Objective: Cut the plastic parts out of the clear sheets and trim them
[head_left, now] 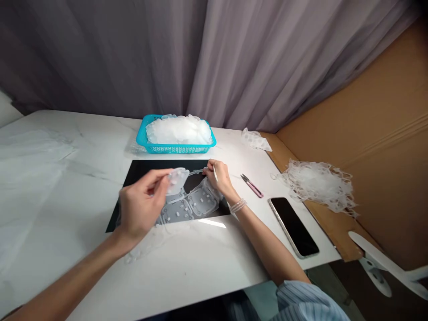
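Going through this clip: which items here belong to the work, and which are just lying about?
In use: left hand pinching a translucent silicone sheet of square cells; right hand holding a thin white stick; black mat beneath.
Lying about: turquoise plastic basket of translucent pieces; pink-handled snips; black smartphone; lacy white scraps.

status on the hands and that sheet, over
Hands: left pinching clear moulded sheet, right with thin white pick. Sheet on black mat, one end lifted. Snips beside mat, not in way.
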A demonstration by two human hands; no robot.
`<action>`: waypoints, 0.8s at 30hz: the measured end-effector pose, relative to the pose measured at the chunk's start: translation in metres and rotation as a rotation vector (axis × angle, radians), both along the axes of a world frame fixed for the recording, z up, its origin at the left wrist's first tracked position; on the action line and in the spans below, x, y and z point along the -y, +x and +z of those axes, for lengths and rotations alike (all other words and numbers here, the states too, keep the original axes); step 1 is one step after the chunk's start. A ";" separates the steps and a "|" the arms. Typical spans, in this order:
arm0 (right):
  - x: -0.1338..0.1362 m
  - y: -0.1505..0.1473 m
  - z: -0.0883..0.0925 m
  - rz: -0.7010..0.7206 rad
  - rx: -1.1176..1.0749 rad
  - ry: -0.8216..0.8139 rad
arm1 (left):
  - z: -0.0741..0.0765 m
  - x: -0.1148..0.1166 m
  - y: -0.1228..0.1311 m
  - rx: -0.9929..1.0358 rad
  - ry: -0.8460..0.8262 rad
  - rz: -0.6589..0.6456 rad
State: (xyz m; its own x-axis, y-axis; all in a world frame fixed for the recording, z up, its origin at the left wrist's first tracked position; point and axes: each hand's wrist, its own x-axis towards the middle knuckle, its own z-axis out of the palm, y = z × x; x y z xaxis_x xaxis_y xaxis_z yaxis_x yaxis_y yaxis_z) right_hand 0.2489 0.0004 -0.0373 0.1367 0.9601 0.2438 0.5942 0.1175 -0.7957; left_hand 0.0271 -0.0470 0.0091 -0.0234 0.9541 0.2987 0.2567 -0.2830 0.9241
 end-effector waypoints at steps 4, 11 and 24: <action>0.004 -0.001 0.010 -0.040 0.029 0.065 | 0.012 -0.012 -0.022 0.326 -0.296 -0.096; 0.025 -0.031 0.049 0.204 -0.426 -0.074 | 0.011 -0.026 -0.023 0.640 -0.574 -0.163; 0.038 -0.059 0.063 0.236 -0.465 -0.007 | -0.002 -0.027 -0.026 0.795 -0.800 -0.293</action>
State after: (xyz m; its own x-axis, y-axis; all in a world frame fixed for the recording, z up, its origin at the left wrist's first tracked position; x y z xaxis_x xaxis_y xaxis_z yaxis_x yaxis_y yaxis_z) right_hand 0.1895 -0.0374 0.0255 0.0088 0.9793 0.2023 0.1357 0.1992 -0.9705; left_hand 0.0010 -0.0204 0.0071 0.3189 0.8635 -0.3908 -0.4538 0.5011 0.7369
